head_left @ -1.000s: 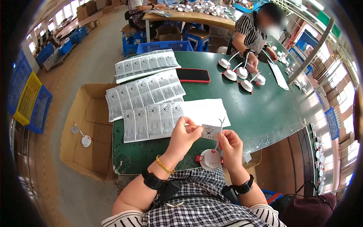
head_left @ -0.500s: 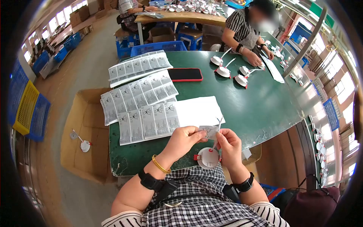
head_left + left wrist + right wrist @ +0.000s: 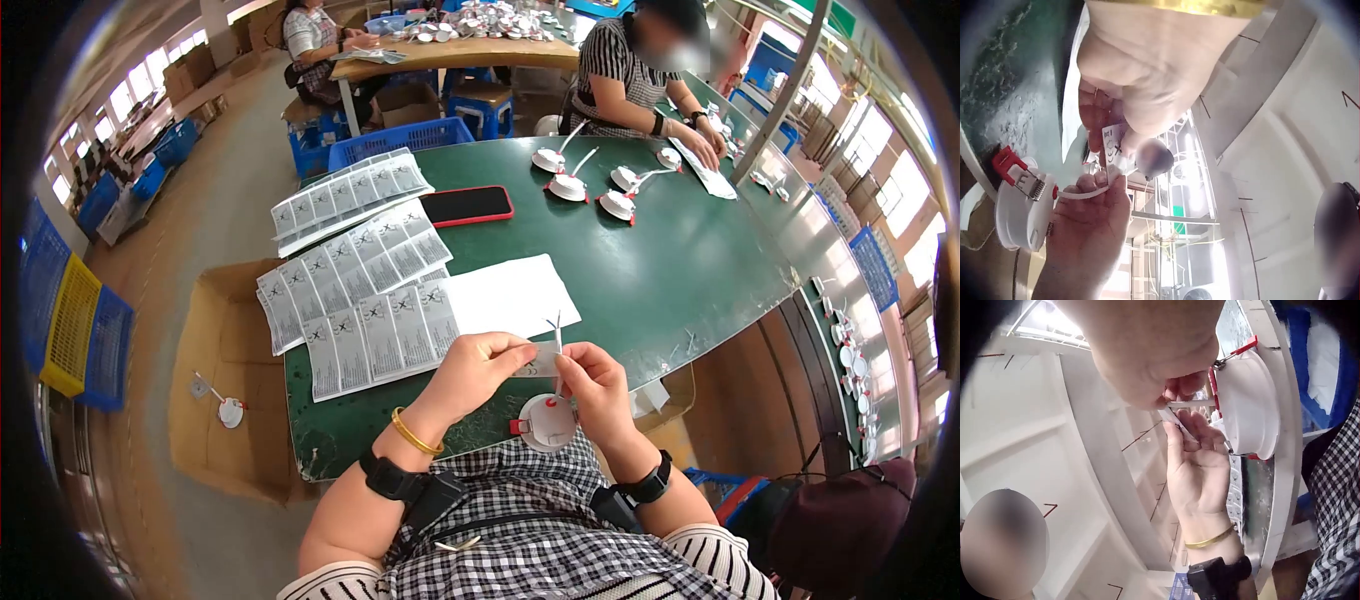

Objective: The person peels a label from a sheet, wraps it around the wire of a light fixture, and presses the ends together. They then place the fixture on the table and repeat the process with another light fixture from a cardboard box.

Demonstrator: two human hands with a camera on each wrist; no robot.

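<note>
Lamp [image 3: 1021,215] shows coiled spring [image 3: 1037,190] in left wrist view, wire ends [image 3: 558,320] in head.

The lamp [image 3: 549,426] looks like smooth plastic, the label [image 3: 541,362] paper.

The left forearm [image 3: 352,518] angles toward one o'clock, the right forearm [image 3: 682,508] toward eleven. The left hand [image 3: 478,370] lies at nine o'clock of the right hand [image 3: 596,388], close by; both pinch, thumbs against fingers.
</note>
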